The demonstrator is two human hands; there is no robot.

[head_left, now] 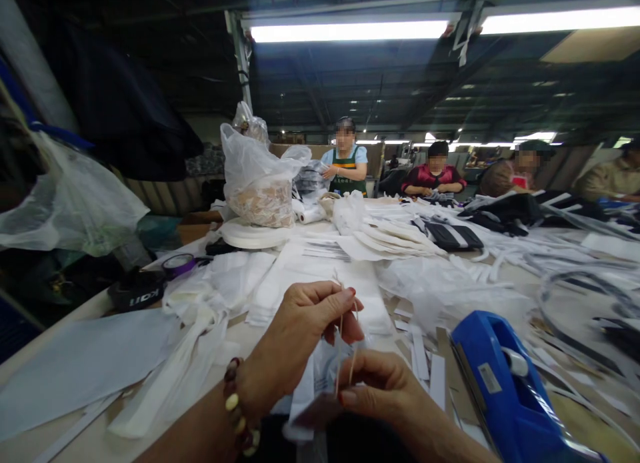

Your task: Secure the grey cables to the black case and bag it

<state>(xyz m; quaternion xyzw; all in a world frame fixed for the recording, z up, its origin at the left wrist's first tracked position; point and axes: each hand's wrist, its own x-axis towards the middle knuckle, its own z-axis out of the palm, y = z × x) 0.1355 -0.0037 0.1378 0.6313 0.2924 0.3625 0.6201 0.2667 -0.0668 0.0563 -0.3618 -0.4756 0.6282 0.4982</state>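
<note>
We have the left grip (313,313) narrowed to a pinch, thumb against forefinger, on the upper part of a thin cord (338,373). Below it and a little to its right, our right grip (383,390) pinches the same cord lower down, so that two strands run between the grips. A clear packet (326,366) hangs just beneath the left grip and to the left of the right one; its lower end is blurred, and we cannot tell what lies inside. We wear a beaded bracelet (233,403) behind the left grip.

Beyond both grips, a stack of white sheets (313,276) lies on the bench (90,310). To the right of the right grip stands a blue tape dispenser (493,376), with white strips (419,356) between the two. Well off to the left of the left grip is a purple tape roll (179,266). Farther ahead of our grips, a bulky plastic bag (260,176) sits near a co-worker in a striped apron (350,173).
</note>
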